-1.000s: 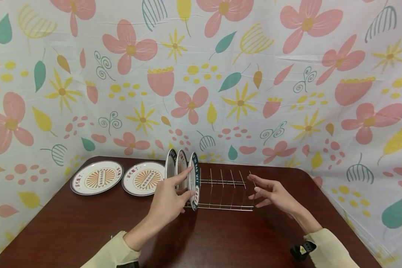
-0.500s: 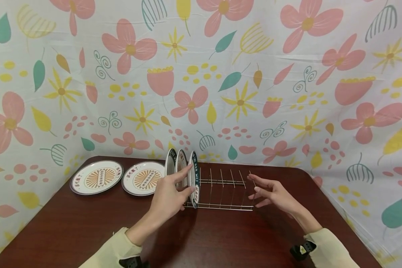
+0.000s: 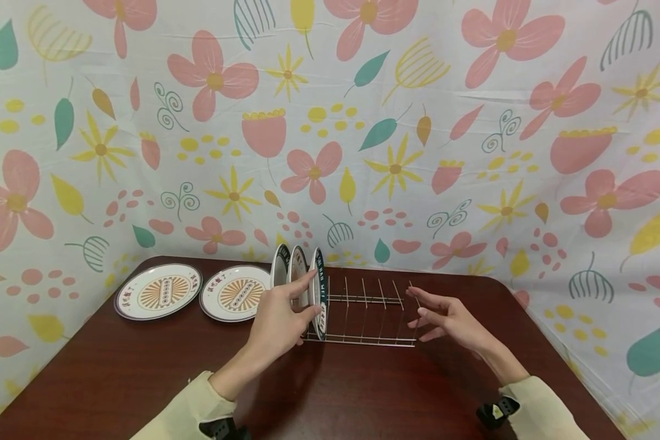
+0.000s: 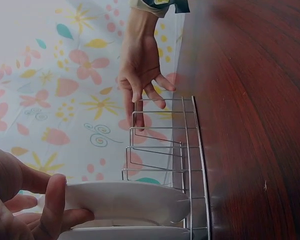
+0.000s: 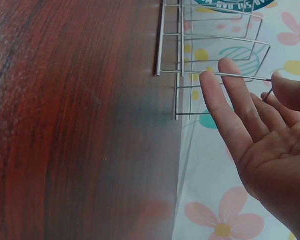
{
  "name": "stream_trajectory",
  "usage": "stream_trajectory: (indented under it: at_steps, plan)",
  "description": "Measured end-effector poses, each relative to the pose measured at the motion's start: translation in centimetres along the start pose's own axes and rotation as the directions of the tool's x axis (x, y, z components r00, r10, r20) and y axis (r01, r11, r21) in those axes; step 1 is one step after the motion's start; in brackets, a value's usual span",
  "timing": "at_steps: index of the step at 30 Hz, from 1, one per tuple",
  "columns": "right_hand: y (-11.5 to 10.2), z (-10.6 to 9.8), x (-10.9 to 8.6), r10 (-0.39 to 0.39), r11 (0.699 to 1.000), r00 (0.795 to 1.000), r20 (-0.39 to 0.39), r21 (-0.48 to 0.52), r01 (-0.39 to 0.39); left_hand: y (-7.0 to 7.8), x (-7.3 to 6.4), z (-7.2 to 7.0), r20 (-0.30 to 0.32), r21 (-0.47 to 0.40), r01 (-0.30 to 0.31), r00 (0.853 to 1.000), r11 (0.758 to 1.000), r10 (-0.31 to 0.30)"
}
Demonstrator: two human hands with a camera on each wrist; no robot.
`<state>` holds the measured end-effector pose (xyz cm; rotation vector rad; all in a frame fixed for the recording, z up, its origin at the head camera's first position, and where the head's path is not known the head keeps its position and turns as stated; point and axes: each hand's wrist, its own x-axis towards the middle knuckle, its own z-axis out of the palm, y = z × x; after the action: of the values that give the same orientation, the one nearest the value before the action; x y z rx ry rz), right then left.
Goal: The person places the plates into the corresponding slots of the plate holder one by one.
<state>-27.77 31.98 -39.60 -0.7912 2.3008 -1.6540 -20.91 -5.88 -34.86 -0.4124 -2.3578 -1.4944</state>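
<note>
My left hand (image 3: 279, 318) pinches a white plate with a dark green, lettered rim (image 3: 320, 293) between thumb and fingers. This plate stands on edge in a wire dish rack (image 3: 371, 339), its lower edge right at the front rail. Two more plates stand upright to its left, a white one (image 3: 297, 263) and a dark-rimmed one (image 3: 279, 269), partly hidden by my hand. At the rack's right end, my right hand (image 3: 445, 318) holds the end wire; in the right wrist view the thumb (image 5: 290, 92) lies at its top corner, with two fingers extended along it.
Two white plates with orange sunburst prints lie flat on the left, the farther-left plate (image 3: 159, 292) beside the other plate (image 3: 236, 294). The dark red wooden table (image 3: 363, 391) meets a flower-patterned cloth (image 3: 330, 122) at the back. Several bare wire dividers (image 3: 365, 290) rise right of the plates.
The plate in my left hand has shifted slightly back, its lower edge moving from just past the front rail to right at it. My right hand has stayed at the rack's end.
</note>
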Motion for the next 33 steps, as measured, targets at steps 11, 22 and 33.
stream_trajectory:
  at_steps: [11,22,33]
  plan:
    - [-0.22,0.08,0.00,0.025,1.000,1.000,-0.010,0.010,-0.025,-0.04,0.12,0.03,0.019,0.015,-0.015,1.000,1.000,0.015]
    - [-0.69,0.43,-0.18,0.090,0.996,0.995,-0.048,0.027,-0.089,-0.55,0.09,0.45,-0.019,0.119,-0.065,0.998,0.991,0.067]
    - [-0.76,0.24,-0.04,0.104,0.994,0.994,-0.041,0.027,-0.103,-0.71,-0.25,0.40,-0.061,0.185,-0.135,0.987,0.973,0.148]
